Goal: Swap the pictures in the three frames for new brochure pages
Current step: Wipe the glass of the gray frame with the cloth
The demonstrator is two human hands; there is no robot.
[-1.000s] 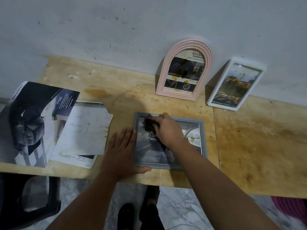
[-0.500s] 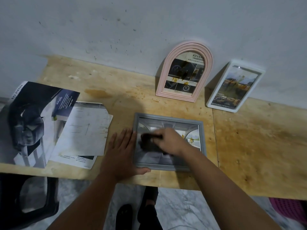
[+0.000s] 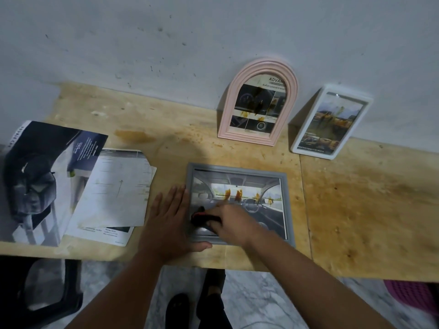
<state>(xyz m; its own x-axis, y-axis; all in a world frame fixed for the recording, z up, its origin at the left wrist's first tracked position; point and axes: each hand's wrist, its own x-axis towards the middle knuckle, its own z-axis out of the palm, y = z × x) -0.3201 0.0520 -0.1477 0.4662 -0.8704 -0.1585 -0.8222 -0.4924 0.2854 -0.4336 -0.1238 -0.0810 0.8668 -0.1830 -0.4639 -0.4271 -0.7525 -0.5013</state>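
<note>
Pressing too hard could slide the grey frame (image 3: 240, 203) off the near edge of the bench (image 3: 356, 210), since it lies flat close to that edge; dragging the dark object (image 3: 202, 216) across the glass may also scratch or smear it. Nearest, the left hand (image 3: 169, 224) lies flat and open, holding nothing, fingers along the grey frame's left side and thumb at its near rail. The right hand (image 3: 231, 220) reaches over the grey frame's lower left, its grip closed on the dark object. Left of the grey frame lie brochure pages (image 3: 71, 181); beyond it, the pink arched frame (image 3: 259, 103) and white frame (image 3: 331, 123) lean against the wall.
</note>
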